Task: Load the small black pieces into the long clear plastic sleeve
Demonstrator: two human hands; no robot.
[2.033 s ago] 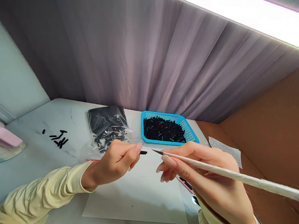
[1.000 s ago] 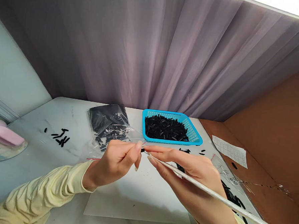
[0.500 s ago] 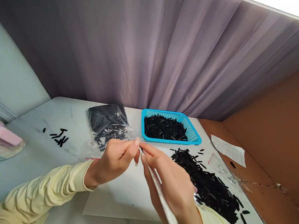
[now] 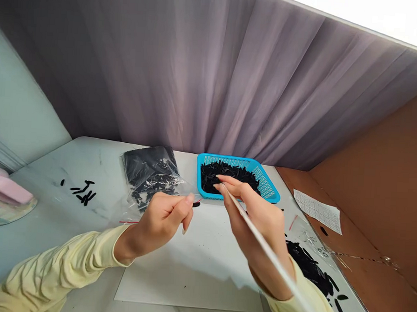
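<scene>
Pinched between the thumb and fingers of my left hand (image 4: 168, 219) is a small black strip (image 4: 196, 204), its end sticking out to the right. My right hand (image 4: 255, 223) grips a long thin white stick (image 4: 269, 257) and is over the front edge of the blue basket (image 4: 272, 189). Its fingertips are in front of the black pieces (image 4: 213, 170) heaped in the basket; whether they touch any is unclear. Below both hands lies a white sheet (image 4: 188, 276) with tiny dark specks.
A clear bag of black material (image 4: 150, 167) lies left of the basket. Loose black strips (image 4: 84, 193) are farther left, near a pink-handled container (image 4: 7, 189). A black pile (image 4: 310, 268) is partly behind my right arm. Printed paper (image 4: 317, 210) lies at right.
My right hand has moved away from my left hand, up and right to the basket, with the white stick. The black strip in my left hand now shows. My left hand has barely moved.
</scene>
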